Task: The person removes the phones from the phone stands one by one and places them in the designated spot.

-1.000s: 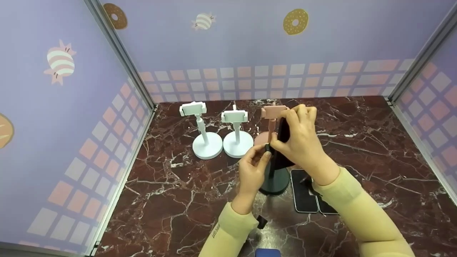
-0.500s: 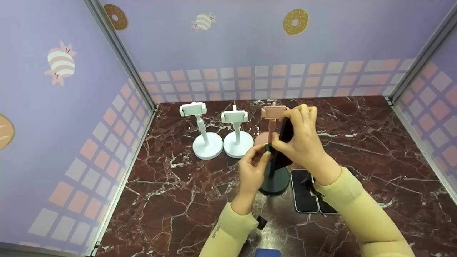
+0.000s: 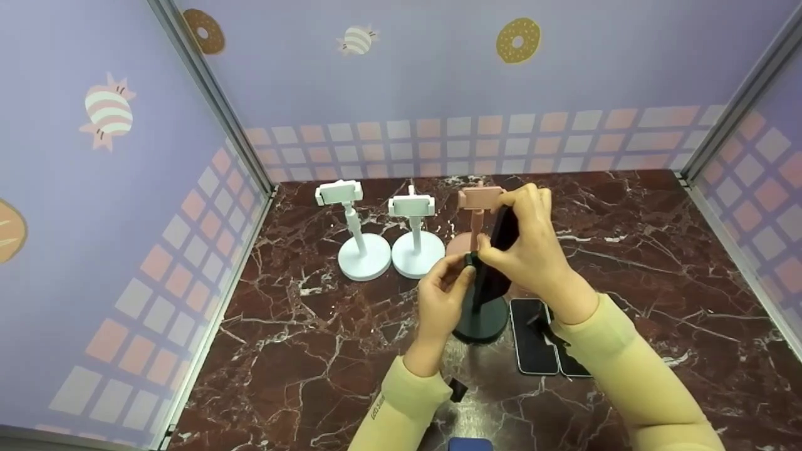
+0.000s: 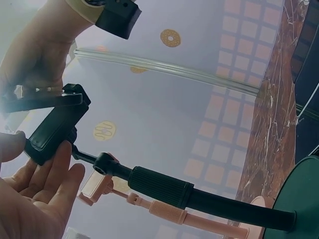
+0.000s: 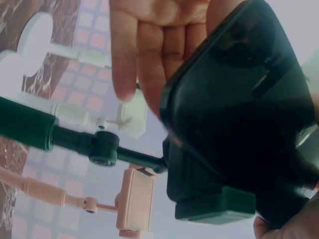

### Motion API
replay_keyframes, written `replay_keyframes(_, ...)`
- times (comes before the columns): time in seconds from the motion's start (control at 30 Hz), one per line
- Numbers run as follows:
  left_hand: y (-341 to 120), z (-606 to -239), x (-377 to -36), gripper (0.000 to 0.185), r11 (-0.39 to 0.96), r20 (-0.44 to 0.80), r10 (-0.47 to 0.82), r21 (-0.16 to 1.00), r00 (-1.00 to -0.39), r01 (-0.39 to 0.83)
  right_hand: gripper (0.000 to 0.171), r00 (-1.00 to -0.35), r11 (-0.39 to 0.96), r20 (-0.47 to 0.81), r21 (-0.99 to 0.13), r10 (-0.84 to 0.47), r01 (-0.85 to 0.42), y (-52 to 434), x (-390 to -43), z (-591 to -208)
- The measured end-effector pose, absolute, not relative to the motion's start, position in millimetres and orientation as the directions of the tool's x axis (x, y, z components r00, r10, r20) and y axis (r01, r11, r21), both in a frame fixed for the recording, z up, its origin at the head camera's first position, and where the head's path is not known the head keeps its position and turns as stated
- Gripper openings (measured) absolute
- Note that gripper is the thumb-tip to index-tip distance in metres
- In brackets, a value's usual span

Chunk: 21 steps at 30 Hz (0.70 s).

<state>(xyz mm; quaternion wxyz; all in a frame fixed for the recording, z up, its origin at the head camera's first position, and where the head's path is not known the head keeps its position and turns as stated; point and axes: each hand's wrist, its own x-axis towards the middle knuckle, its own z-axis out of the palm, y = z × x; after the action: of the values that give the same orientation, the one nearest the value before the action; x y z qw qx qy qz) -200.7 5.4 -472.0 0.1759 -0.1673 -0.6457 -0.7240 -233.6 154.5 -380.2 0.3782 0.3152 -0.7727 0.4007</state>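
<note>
My left hand (image 3: 438,304) pinches the clamp (image 4: 57,127) of a dark green phone stand between thumb and fingers. The stand's round base (image 3: 479,322) rests on the table, with its stem leading up to the clamp. A black phone (image 3: 494,285) is held by its edges in my right hand (image 3: 532,244), thumb on the near side and fingers over the far end. In the right wrist view the phone (image 5: 239,109) slants across the clamp, its edge right at the clamp's jaw.
Two white phone stands (image 3: 364,257) and a pink phone stand (image 3: 481,198) stand in a row behind. Two phones (image 3: 534,338) lie flat beside the green base, partly under the right sleeve. A blue object (image 3: 470,444) shows at the front edge. Patterned walls surround the table.
The phone has turned slightly in my right hand, its top edge shifting right and its lower end swinging left toward the stand. My left hand stays at the clamp.
</note>
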Motion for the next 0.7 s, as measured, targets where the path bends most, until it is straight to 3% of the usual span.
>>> replay_keyframes(0.27, 4.3, -473.0, -200.7, 0.024, -0.101, 0.443, -0.033, 0.89, -0.896, 0.444, 0.037, -0.521, 0.467, 0.836, -0.396, -0.172, -0.791, 152.1, -233.2, -383.2)
replay_keyframes(0.7, 3.9, -471.5, -201.2, 0.026, -0.091, 0.431, -0.04, 0.897, -0.902, 0.432, 0.035, -0.474, 0.432, 0.867, -0.374, -0.151, -0.821, 145.8, -225.6, -384.4)
